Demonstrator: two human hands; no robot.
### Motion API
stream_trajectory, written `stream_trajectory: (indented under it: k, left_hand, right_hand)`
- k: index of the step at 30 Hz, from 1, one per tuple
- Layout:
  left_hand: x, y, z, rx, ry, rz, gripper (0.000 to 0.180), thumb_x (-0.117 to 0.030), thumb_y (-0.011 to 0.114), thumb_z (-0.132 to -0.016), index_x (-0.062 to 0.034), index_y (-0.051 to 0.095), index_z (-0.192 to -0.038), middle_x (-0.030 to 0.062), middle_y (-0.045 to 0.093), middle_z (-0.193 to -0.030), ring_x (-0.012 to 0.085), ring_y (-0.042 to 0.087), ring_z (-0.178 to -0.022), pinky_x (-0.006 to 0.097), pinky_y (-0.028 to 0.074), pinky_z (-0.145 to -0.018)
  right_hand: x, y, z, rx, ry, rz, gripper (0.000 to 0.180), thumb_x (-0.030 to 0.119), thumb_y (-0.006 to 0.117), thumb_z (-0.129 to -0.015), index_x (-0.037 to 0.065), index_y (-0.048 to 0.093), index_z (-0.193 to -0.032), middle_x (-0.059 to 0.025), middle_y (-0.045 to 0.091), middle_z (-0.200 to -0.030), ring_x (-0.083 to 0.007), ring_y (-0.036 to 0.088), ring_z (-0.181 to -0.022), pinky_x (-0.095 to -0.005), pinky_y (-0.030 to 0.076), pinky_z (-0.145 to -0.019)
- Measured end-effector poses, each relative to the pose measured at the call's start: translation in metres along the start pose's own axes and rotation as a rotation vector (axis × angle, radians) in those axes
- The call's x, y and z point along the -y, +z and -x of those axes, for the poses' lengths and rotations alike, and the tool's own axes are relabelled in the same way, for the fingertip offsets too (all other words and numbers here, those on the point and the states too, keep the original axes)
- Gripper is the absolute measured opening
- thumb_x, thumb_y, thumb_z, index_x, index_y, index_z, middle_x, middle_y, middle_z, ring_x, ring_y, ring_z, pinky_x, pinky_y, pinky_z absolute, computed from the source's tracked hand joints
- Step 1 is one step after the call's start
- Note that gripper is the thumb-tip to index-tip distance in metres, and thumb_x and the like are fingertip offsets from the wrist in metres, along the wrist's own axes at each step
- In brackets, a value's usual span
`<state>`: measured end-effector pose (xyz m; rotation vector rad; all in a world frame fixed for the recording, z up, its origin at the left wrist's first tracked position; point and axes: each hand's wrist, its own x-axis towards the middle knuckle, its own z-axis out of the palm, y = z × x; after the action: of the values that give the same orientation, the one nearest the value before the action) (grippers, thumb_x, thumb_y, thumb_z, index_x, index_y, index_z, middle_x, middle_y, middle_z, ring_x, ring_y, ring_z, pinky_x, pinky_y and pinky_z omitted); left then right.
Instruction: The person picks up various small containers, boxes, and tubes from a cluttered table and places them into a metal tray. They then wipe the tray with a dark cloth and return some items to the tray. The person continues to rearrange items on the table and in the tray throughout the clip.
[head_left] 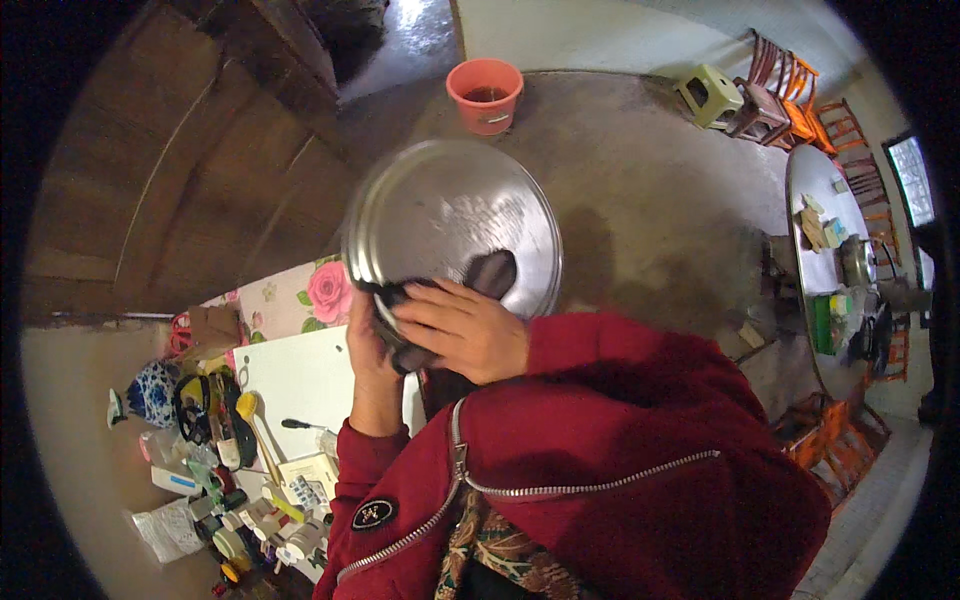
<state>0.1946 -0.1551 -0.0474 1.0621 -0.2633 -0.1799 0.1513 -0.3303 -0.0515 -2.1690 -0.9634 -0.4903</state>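
In front of me I hold up a large round metal lid, silver and shiny, with a stepped rim. My left hand grips its near left edge, thumb upward. Across the near part of the lid, my right hand presses a dark cloth, which sticks out past the fingers and bunches up at the rim. The right fingers lie closed over the cloth, and part of it is hidden beneath them.
A table with a rose-patterned cover and a white board stands left, crowded with a brush, bottles and bags. Ahead is a red bucket. At right are a metal-topped table, a green stool and wooden chairs.
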Motion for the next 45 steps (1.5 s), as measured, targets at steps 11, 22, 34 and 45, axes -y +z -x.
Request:
stream_trajectory:
  k: [11,22,34,45]
  left_hand:
    - [-0.013,0.005,0.017,-0.012,-0.338,0.391,0.044,-0.035,0.045,-0.097,-0.0047,0.047,-0.129,0.0132,0.056,-0.123,0.026,0.058,-0.109,0.041,0.049,-0.091]
    - [-0.006,0.022,0.021,0.3,-0.22,-0.265,0.029,-0.015,0.055,-0.092,-0.003,0.055,-0.119,0.0077,0.062,-0.111,0.0154,0.061,-0.097,0.03,0.051,-0.083]
    - [-0.004,0.033,0.028,0.097,-0.373,0.203,0.038,-0.023,0.052,-0.096,0.0005,0.052,-0.126,0.0018,0.057,-0.115,0.0091,0.051,-0.101,0.026,0.041,-0.092]
    - [0.027,0.058,0.012,0.85,0.25,-1.274,0.059,-0.016,0.058,-0.084,-0.0156,0.037,-0.14,0.0216,0.025,-0.147,0.0477,0.023,-0.134,0.063,0.029,-0.103]
  right_hand:
    - [-0.156,-0.061,-0.022,-0.551,0.861,0.038,0.04,0.03,0.044,-0.095,-0.001,0.053,-0.12,-0.0226,0.063,-0.104,-0.0378,0.059,-0.096,-0.0398,0.045,-0.085]
    - [-0.017,-0.025,-0.096,0.152,-0.142,0.199,0.017,0.033,0.062,-0.069,0.016,0.063,-0.064,-0.0024,0.055,-0.062,-0.0243,0.06,-0.061,-0.0399,0.047,-0.052]
    - [-0.164,-0.021,0.06,-0.585,1.39,-1.041,0.049,0.042,0.032,-0.1,0.003,0.053,-0.123,-0.0105,0.06,-0.115,-0.0253,0.058,-0.099,-0.0379,0.045,-0.089]
    - [-0.094,-0.033,0.056,-0.656,1.703,-1.377,0.037,0.033,0.041,-0.097,0.004,0.058,-0.113,-0.0089,0.064,-0.1,-0.0229,0.062,-0.088,-0.0372,0.05,-0.079]
